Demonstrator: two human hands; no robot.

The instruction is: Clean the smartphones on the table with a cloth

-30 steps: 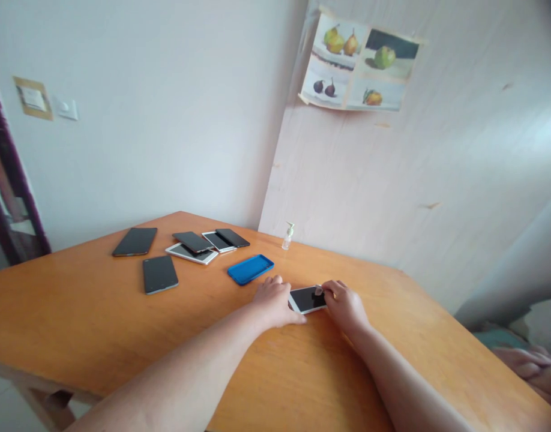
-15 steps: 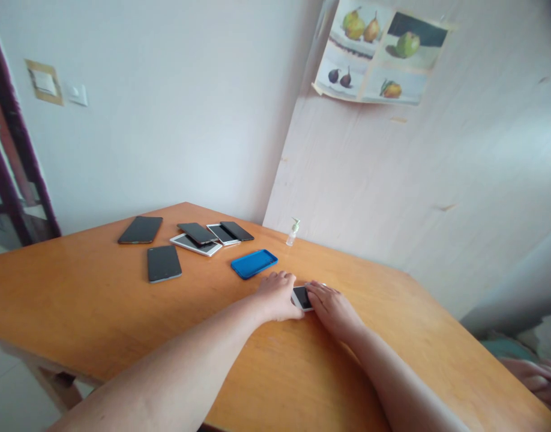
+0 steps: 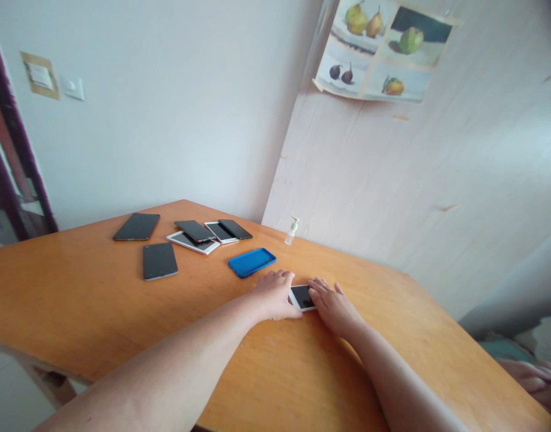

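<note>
Whitewashed wall point(image 3: 167, 120) and a pale leaning board point(image 3: 370, 180) back an orange-brown wooden table point(image 3: 77, 294). Taped to the board is a sheet of four fruit paintings point(image 3: 383, 57): yellow pears, dark figs, a green apple and an orange fruit. Any lettering on the devices or on the clear pump bottle point(image 3: 291, 233) is too small to read.

One second earlier, the right hand point(image 3: 334, 306) was pinching a small whitish piece at the right end of the white-framed smartphone point(image 3: 301, 297); now its fingers lie extended over that end, stretched out rather than curled into a grip, and the piece can no longer be seen. The left hand point(image 3: 275, 295) has stayed clamped on the phone's left end, thumb at the near edge and fingers at the far one.

That phone lies flat on the table between the two hands, dark glass upward, white border showing at its left end, its right part covered.

Just beyond the left hand sits a bright blue phone case point(image 3: 252, 263), hollow side up. Farther left are a dark-screened phone point(image 3: 160, 261), a black tablet point(image 3: 137, 227), and a white tablet point(image 3: 179, 240) with a dark phone point(image 3: 194, 230) resting across it. Beside these, a slim black phone point(image 3: 236, 228) overlaps a white phone point(image 3: 218, 231).
</note>
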